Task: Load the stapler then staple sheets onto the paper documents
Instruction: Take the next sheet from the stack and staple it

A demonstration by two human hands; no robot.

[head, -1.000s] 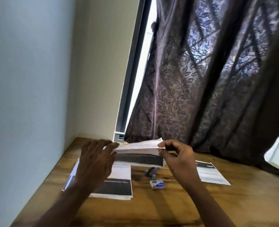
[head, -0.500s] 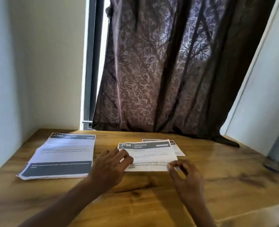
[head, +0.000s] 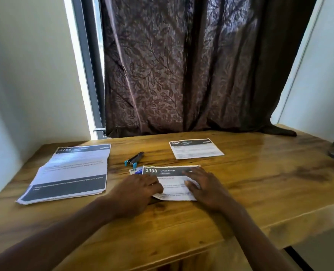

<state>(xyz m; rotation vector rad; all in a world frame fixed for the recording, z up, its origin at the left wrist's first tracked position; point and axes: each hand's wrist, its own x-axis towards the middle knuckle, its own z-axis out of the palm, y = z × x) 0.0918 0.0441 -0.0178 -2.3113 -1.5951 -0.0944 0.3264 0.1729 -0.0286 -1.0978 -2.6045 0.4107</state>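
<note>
left hand [head: 136, 190] and right hand [head: 205, 188] rest on the 3108 sheet [head: 172, 184] on the counter [head: 260, 182]; right fingers straight, left grip i cannot tell. the stapler [head: 134, 159] lies untouched just behind it, so stapling seems not yet begun.

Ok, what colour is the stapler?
The stapler has a dark body with bright blue parts; the head view shows it.

You sit in what looks like a room of a home, at a wooden table [head: 260, 192] set between plain pale walls [head: 25, 75] on the left and right. At the far edge a brown, leaf-patterned curtain [head: 181, 75] hangs down onto the tabletop in front of a dark-framed window [head: 87, 65], with daylight showing at its left. Printed sheets [head: 74, 169] and a small stapler [head: 134, 159] make it a home desk.
</note>
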